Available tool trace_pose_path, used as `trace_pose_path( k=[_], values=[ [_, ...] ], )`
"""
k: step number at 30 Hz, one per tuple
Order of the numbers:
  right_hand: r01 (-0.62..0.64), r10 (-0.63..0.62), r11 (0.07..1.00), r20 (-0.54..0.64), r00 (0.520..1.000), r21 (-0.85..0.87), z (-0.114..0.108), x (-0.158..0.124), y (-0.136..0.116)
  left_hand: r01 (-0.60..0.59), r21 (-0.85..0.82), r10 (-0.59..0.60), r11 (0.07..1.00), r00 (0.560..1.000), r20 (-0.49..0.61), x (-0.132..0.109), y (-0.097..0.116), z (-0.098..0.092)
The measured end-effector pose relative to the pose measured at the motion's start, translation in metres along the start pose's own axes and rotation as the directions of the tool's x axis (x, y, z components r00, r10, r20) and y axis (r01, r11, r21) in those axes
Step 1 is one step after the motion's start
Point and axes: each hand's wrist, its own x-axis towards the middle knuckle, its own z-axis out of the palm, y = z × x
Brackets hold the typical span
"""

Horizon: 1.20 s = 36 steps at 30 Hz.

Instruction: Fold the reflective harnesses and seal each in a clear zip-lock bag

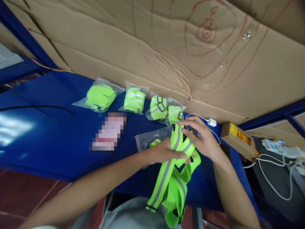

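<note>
A neon-green reflective strap (164, 178) with a grey stripe is gathered in my hands, its loose loops hanging over the table's front edge towards my lap. My left hand (164, 151) is closed round the folded bands, thumb on top. At the upper end of the bundle, my right hand (202, 136) pinches the strap with bent fingers near a dark buckle; part of its grip is hidden. Beneath and left of the bundle lies a clear zip bag (149, 136), partly covered by my left hand and the strap.
Along the cardboard wall (107, 47) stand several bagged green straps (134, 100). A blurred pink-and-white item (109, 132) lies on the blue table (59, 136). To the right are a white charger (211, 122), a cardboard box (238, 140) and white cables (274, 184).
</note>
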Motion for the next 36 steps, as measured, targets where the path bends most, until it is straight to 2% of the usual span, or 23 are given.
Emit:
trace_pose_path(
  k=[2,5,7,11,13,14,17,18,20,22,24,25,27,29,30,32,34,36],
  values=[
    [0.088,-0.076,0.988,0.096,0.993,-0.124,0.000,-0.003,-0.009,-0.057,0.078,0.055,0.995,0.998,0.027,0.000,0.001,-0.003],
    [0.105,-0.034,0.975,0.336,0.941,-0.197,-0.001,-0.011,-0.020,-0.191,0.302,0.206,0.934,0.978,-0.021,-0.003,0.003,-0.002],
    [0.086,0.011,0.973,0.416,0.909,-0.214,0.001,-0.014,-0.022,-0.213,0.399,0.258,0.892,0.964,-0.062,-0.004,0.003,0.000],
    [0.024,0.048,0.982,0.369,0.928,-0.189,0.012,-0.009,-0.012,-0.157,0.335,0.230,0.929,0.954,-0.190,-0.002,0.002,-0.002],
    [0.019,0.037,0.985,0.318,0.947,-0.169,0.017,-0.005,-0.005,-0.083,0.191,0.134,0.978,0.953,-0.270,0.000,0.001,-0.005],
    [0.018,0.029,0.987,0.289,0.957,-0.157,0.019,-0.002,-0.003,-0.021,0.075,0.042,0.997,0.958,-0.282,0.000,0.001,-0.006],
    [0.016,0.005,0.996,0.226,0.974,-0.092,0.019,0.002,-0.001,0.164,-0.294,-0.228,0.941,0.953,-0.199,0.001,-0.001,-0.009],
    [0.019,-0.002,0.997,0.214,0.977,-0.074,0.018,0.002,-0.002,0.192,-0.369,-0.269,0.909,0.948,-0.169,0.001,-0.001,-0.009],
    [0.020,-0.006,0.998,0.208,0.978,-0.066,0.015,0.001,-0.006,0.175,-0.408,-0.264,0.896,0.949,-0.173,0.001,-0.002,-0.008],
    [-0.012,0.026,0.998,0.205,0.978,-0.068,0.013,-0.002,-0.010,0.116,-0.349,-0.198,0.930,0.957,-0.210,0.001,-0.001,-0.006],
    [-0.077,0.086,0.996,0.202,0.976,-0.052,0.010,-0.005,-0.013,0.072,-0.272,-0.130,0.960,0.971,-0.200,0.000,0.003,-0.004],
    [-0.102,0.109,0.994,0.177,0.978,-0.045,0.008,-0.007,-0.015,0.073,-0.236,-0.112,0.969,0.982,-0.152,0.000,0.006,-0.003],
    [-0.107,0.109,0.993,0.049,0.993,-0.040,0.003,-0.009,-0.019,0.126,-0.155,-0.124,0.980,0.992,0.021,-0.002,0.012,-0.001],
    [-0.114,0.114,0.993,-0.072,0.991,-0.004,-0.004,-0.009,-0.022,0.178,-0.078,-0.161,0.981,0.969,0.185,-0.004,0.016,-0.001],
    [-0.140,0.144,0.989,-0.086,0.986,0.051,-0.006,-0.009,-0.023,0.187,-0.039,-0.173,0.982,0.958,0.227,-0.005,0.017,0.000],
    [-0.242,0.239,0.945,0.041,0.970,0.220,-0.007,-0.007,-0.021,0.160,0.048,-0.167,0.986,0.960,0.227,-0.007,0.017,0.001],
    [-0.362,0.305,0.849,0.203,0.930,0.385,-0.002,-0.003,-0.014,0.129,0.143,-0.158,0.981,0.963,0.217,-0.010,0.015,0.002],
    [-0.403,0.316,0.794,0.257,0.913,0.455,0.008,0.001,-0.003,0.118,0.172,-0.153,0.978,0.966,0.210,-0.012,0.012,0.002]
  ],
)
